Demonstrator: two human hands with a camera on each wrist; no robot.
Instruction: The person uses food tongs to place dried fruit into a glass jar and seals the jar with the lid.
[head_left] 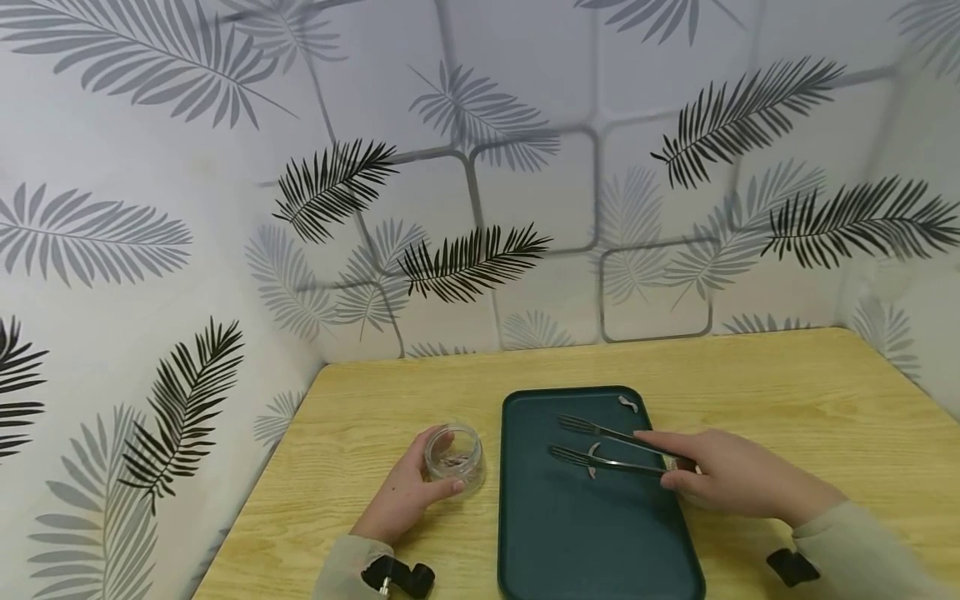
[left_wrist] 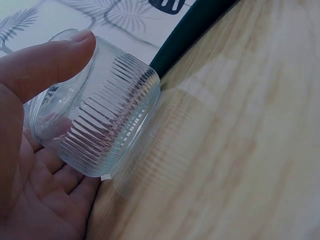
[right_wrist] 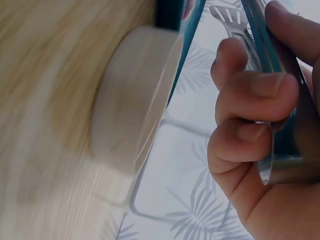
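Observation:
My left hand (head_left: 408, 492) holds a small clear glass jar (head_left: 471, 471) on the table, thumb on the near side and fingers behind. In the left wrist view the jar (left_wrist: 112, 107) has ribbed sides, and pinkish bits show inside. My right hand (head_left: 738, 475) grips metal tongs (head_left: 626, 465) with slotted, fork-like ends, their two arms spread apart over a dark green tray (head_left: 592, 533). One small pale curved strip (head_left: 592, 472) on the tray is partly covered by the lower arm. Another strip (head_left: 628, 404) lies near the tray's far right corner.
A pale, round-walled object (right_wrist: 130, 100) stands on the table beside the tray in the right wrist view; in the head view it is hidden. The wooden table (head_left: 382, 400) meets a leaf-patterned wall covering (head_left: 525, 192) at the back and left.

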